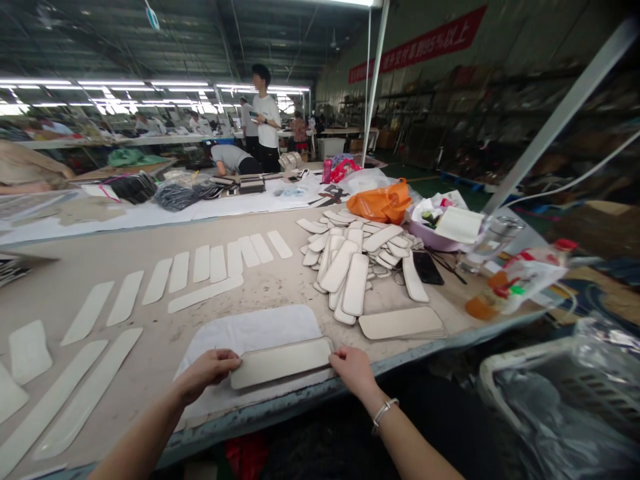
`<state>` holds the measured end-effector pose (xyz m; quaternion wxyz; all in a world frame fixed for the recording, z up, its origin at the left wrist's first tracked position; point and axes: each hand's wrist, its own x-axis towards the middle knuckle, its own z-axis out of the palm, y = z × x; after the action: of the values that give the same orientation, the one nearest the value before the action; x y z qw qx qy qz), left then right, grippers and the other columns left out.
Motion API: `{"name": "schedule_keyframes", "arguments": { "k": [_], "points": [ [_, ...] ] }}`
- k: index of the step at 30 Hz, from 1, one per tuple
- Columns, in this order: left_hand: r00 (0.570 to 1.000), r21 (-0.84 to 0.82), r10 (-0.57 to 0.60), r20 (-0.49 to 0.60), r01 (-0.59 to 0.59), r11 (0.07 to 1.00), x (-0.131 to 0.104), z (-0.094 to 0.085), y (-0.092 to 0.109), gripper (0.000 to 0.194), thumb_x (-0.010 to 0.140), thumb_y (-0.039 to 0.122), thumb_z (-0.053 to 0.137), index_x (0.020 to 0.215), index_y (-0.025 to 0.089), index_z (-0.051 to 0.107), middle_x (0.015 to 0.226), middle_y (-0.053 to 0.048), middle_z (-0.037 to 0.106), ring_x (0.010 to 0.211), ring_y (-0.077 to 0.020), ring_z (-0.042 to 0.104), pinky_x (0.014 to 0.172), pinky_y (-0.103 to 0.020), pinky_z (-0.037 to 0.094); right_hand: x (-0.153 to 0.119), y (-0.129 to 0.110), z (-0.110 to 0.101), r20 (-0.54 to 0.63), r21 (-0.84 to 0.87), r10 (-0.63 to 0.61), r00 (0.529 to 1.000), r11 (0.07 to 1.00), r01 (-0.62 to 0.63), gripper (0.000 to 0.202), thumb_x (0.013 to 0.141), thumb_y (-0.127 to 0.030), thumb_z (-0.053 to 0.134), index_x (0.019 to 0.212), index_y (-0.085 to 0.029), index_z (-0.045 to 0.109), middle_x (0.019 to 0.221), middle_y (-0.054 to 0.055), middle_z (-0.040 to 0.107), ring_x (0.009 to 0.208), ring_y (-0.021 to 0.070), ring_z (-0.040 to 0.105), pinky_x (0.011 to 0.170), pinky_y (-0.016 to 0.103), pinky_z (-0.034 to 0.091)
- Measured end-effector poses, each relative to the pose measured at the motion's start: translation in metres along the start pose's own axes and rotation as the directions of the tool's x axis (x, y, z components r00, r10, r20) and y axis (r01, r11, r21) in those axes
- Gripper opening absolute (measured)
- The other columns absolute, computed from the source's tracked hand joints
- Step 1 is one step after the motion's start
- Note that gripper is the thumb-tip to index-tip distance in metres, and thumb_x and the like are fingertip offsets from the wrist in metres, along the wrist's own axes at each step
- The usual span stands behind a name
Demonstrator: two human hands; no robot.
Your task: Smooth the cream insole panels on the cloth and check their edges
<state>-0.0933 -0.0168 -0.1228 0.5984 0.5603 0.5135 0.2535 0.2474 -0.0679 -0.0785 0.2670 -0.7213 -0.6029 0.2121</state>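
My left hand (217, 367) pinches the left end of a long cream panel with rounded corners (283, 363). Its right end is between the thumb and fingers of my right hand (353, 367), which has a bracelet at the wrist. The panel is held slightly tilted over a white cloth (260, 323) near the table's front edge. To the right of my right hand lies a small stack of similar cream panels (403, 323). Beyond it rises a loose heap of pale rounded strips (355, 273).
Rows of pale strips (127, 297) lie across the left of the table (270, 293). At the right are a dark phone (428, 268), an orange bag (383, 202), a purple basin (440, 230) and bottles (487, 303). A white crate (530, 360) stands below the edge. People work farther back.
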Motion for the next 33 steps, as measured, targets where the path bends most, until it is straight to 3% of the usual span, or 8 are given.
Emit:
{"name": "schedule_keyframes", "arguments": {
  "k": [8,18,26,33],
  "points": [
    [0.992,0.301,0.021,-0.128,0.019,0.954,0.028,0.003,0.007,0.033,0.062,0.047,0.055,0.068,0.015,0.056,0.052,0.003,0.043,0.050,-0.0107,0.035,0.048,-0.024,0.024,0.008,0.005,0.009,0.002,-0.173,0.017,1.000,0.985,-0.016,0.022,0.076,-0.026,0.049,0.066,-0.017,0.066,0.063,0.004,0.065,0.063,0.0155,0.056,0.060,0.024,0.035],
    [0.968,0.504,0.119,-0.220,0.008,0.863,0.034,0.006,0.001,0.021,0.061,0.032,0.057,0.069,0.015,0.067,0.063,-0.002,0.062,0.067,-0.0174,0.056,0.058,-0.025,0.035,0.014,0.003,0.007,0.075,-0.282,0.030,0.997,0.959,-0.007,0.022,0.076,-0.028,0.048,0.064,-0.018,0.063,0.063,0.004,0.065,0.064,0.0173,0.057,0.061,0.026,0.035],
    [0.942,0.664,0.228,-0.246,-0.007,0.748,0.026,0.015,0.005,0.021,0.070,0.030,0.052,0.074,0.016,0.067,0.075,-0.007,0.067,0.075,-0.0212,0.059,0.066,-0.028,0.037,0.013,0.003,0.008,0.100,-0.314,0.026,0.995,0.949,0.007,0.023,0.077,-0.030,0.046,0.063,-0.019,0.061,0.061,0.003,0.064,0.063,0.0170,0.057,0.061,0.026,0.035],
    [0.933,0.705,0.235,-0.274,0.028,0.709,0.028,0.019,0.004,0.018,0.073,0.030,0.051,0.076,0.017,0.064,0.079,-0.007,0.067,0.080,-0.0221,0.059,0.069,-0.029,0.038,0.013,0.001,0.008,0.094,-0.327,0.027,0.995,0.945,0.005,0.022,0.076,-0.029,0.046,0.065,-0.018,0.063,0.063,0.004,0.064,0.063,0.0171,0.057,0.062,0.026,0.036]
  ]
}}
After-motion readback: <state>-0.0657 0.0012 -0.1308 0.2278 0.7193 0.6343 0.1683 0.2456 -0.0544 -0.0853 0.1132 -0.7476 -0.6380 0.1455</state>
